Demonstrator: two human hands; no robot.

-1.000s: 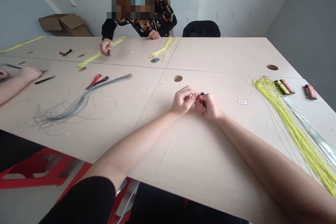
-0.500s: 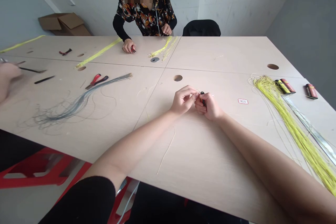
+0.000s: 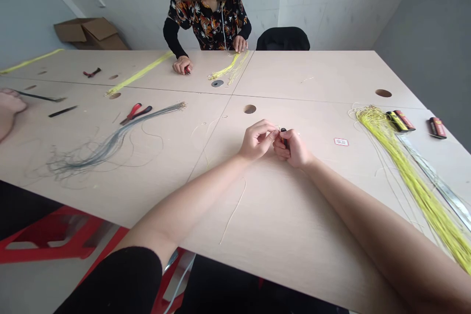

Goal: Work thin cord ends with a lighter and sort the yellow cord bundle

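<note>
On left, gray wire bundle (image 3: pixel 117 140) beside red-black pliers (image 3: pixel 135 109). With left hand (image 3: pixel 258 140), pinching thin wire (image 3: pixel 278 127) between thumb and fingertips, just beside dark tool (image 3: pixel 283 131). With right hand (image 3: pixel 293 148), gripping dark tool, fingers curled tight. Further right, small label (image 3: pixel 341 142), then yellow wire bundle (image 3: pixel 408 171).

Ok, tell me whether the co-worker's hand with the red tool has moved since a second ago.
Yes: the co-worker's hand has moved toward picture right, nearer the round grey disc.
</note>
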